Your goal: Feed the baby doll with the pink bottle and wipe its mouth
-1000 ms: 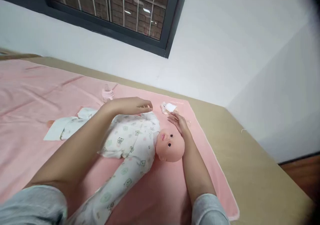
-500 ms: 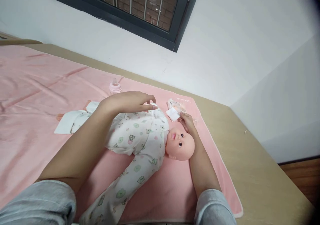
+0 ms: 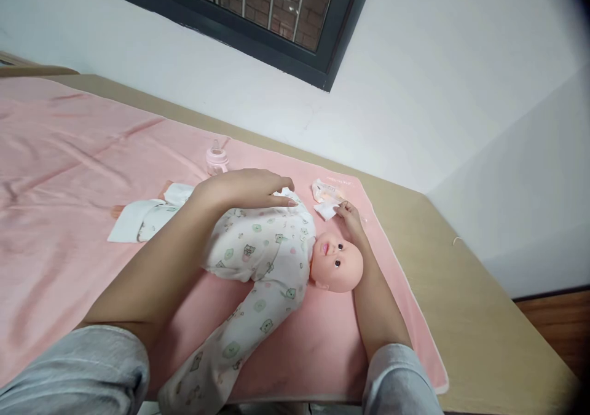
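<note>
A bald baby doll [image 3: 258,243] in a white sleepsuit printed with green bears lies face up, its head to the right. My left hand [image 3: 258,190] reaches across its chest, with thumb and fingers curled round the far shoulder and white cloth between them. Beyond the doll's head, my right hand [image 3: 346,211] pinches the edge of a small white square pad [image 3: 326,210], which looks like folded tissue or gauze. The pad lies against a clear plastic packet [image 3: 326,190]. My right forearm passes beside the head.
A pink baby bottle [image 3: 216,158] stands behind the doll, near my left wrist. The pink blanket [image 3: 59,218] covers much of the wooden surface [image 3: 442,292]. Along the far edge rises a white wall [image 3: 258,107] with a dark-framed window [image 3: 318,71].
My left hand's fingers have come down closer round the doll's far shoulder. My right hand has shifted slightly over the white pad, which now looks more tilted. The camera view has moved a little.
</note>
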The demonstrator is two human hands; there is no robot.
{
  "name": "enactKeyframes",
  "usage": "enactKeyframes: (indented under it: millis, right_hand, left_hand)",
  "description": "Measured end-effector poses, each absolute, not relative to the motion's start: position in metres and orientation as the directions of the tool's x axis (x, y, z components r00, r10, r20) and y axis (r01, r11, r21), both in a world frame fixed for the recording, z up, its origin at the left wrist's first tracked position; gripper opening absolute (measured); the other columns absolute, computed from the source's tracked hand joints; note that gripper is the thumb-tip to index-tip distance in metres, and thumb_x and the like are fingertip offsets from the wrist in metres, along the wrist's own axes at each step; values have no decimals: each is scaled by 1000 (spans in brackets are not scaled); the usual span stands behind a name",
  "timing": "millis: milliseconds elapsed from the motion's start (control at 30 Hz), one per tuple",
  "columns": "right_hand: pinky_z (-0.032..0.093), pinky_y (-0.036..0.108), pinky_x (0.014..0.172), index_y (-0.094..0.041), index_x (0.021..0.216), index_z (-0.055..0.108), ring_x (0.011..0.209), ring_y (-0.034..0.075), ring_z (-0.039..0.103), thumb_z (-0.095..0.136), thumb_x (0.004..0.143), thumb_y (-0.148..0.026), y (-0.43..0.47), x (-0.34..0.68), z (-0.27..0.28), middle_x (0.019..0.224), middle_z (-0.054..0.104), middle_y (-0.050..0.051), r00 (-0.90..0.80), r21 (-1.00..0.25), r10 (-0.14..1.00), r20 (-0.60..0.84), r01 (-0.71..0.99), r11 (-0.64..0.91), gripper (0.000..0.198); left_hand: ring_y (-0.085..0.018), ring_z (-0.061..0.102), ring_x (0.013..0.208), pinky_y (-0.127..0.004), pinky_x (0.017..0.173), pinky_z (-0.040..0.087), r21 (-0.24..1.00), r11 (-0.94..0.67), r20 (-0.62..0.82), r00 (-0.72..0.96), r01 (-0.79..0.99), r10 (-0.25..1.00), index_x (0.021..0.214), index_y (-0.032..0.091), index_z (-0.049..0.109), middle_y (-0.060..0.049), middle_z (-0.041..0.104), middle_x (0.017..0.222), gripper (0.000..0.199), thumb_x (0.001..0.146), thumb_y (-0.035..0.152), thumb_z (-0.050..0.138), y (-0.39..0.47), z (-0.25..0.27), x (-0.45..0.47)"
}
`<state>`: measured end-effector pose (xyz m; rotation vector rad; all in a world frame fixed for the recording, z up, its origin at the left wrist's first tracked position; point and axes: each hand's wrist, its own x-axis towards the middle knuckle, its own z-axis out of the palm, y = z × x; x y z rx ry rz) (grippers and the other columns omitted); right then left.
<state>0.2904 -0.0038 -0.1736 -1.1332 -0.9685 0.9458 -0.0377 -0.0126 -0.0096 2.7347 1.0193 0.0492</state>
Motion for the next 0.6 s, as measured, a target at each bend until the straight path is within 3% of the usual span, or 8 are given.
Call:
enactKeyframes:
  millis: [167, 333, 500, 600]
  right_hand:
    - [48, 25, 68, -21, 65, 46, 71, 10, 52, 88, 50, -33, -4, 291, -147, 75, 53, -5, 305, -968, 931, 200, -84, 235, 46]
    - [50, 25, 70, -21, 69, 57, 81, 12, 59, 89, 54, -32, -18, 283, -108, 92, 64, 0, 243, -948, 926, 290, -59, 312, 37]
    - [53, 30, 79, -22, 74, 62, 87, 15, 64, 84, 68, -33, -51, 255, -63, 92, 69, 3, 90, -889, 892, 444, 172, 425, 26]
    - [56, 34, 83, -22, 78, 63, 93, 18, 66, 82, 72, -37, -75, 232, -44, 93, 70, 3, 7, -836, 863, 505, 253, 487, 24]
  left_hand:
    - [-28, 63, 108, -32, 81, 43, 190, -796, 0, 811, 575, 585, 135, 22, 56, -10, 65, 128, 51, 95, 53, 46, -11, -13, -32]
    - [-27, 59, 118, -33, 90, 44, 186, -842, 147, 833, 507, 534, 138, 24, 53, -7, 61, 135, 45, 97, 42, 50, -7, -21, -26]
    - [-24, 48, 135, -31, 108, 37, 324, -879, 405, 789, 350, 463, 147, 16, 43, -10, 49, 149, 58, 97, 43, 53, -13, -29, -12]
    - [-25, 45, 137, -33, 111, 35, 433, -868, 464, 765, 246, 448, 148, 18, 42, -10, 48, 151, 63, 93, 45, 59, -18, -31, -3]
